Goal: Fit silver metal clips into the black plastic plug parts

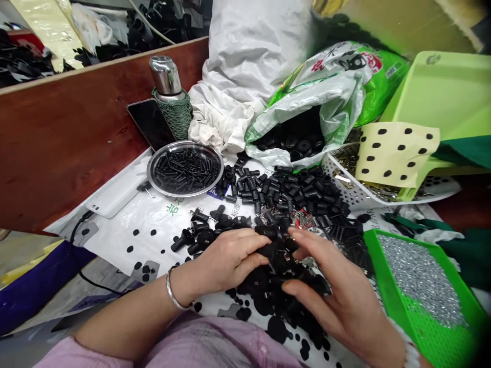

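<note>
My left hand (pixel 230 255), with a silver bangle at its wrist, is closed, its thumb and fingers pinching a black plastic part (pixel 280 253). Much of that part is hidden by fingers and blends into the dark pile behind. Just right of it is my right hand (pixel 333 286), thumb and fingers apart, with nothing visible between them. Below both hands lies a heap of black parts with round bases (pixel 264 291). Beyond them spreads a pile of short black cylindrical sleeves (pixel 295 191), with small metal and red pieces (pixel 303 219) among them.
A round metal dish (pixel 153 184) holds black springs. Behind stand a phone (pixel 151 122), a steel flask (pixel 164 76) and an open green-white bag (pixel 341 107) of black parts. At right are a white basket (pixel 341 191) and a green tray (pixel 406 312) of small silvery pieces.
</note>
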`<state>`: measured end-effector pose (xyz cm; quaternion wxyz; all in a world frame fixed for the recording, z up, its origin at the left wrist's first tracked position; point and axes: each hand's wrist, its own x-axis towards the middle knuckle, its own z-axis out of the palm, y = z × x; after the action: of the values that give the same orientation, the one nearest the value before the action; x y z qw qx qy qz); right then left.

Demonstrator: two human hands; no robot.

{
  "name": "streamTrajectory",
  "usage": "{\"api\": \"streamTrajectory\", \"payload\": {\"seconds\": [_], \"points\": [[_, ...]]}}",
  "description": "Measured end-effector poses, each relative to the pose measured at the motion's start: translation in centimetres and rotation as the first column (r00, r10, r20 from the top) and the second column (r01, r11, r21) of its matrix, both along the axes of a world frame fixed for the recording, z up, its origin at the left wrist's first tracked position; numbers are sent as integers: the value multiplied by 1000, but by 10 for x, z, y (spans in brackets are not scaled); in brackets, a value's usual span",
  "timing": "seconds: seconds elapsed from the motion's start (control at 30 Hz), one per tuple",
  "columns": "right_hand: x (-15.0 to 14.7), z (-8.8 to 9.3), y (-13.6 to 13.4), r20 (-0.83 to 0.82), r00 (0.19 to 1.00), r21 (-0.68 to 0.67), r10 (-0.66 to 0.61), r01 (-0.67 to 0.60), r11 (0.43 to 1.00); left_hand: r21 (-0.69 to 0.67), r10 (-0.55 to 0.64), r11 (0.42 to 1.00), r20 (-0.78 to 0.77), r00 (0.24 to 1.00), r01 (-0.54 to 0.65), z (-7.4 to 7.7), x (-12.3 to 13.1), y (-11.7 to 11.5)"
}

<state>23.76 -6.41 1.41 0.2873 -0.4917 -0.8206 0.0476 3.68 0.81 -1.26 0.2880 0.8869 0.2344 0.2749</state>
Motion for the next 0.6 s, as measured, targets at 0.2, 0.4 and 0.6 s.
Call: {"api": "streamTrajectory", "payload": {"seconds": [0.2,0.4,0.6], "points": [[-4,8,0,301,940,25,162,-178,984,-130,-121,984,-14,993,118,6,-9,-2],[-14,7,8,238,951,113,195,-227,967,-124,-107,987,-7,994,105,6,-17,-5],[-22,-1,10,151,981,86,122,-136,987,78,22,997,-54,998,-18,-5,-15,-9]]}}
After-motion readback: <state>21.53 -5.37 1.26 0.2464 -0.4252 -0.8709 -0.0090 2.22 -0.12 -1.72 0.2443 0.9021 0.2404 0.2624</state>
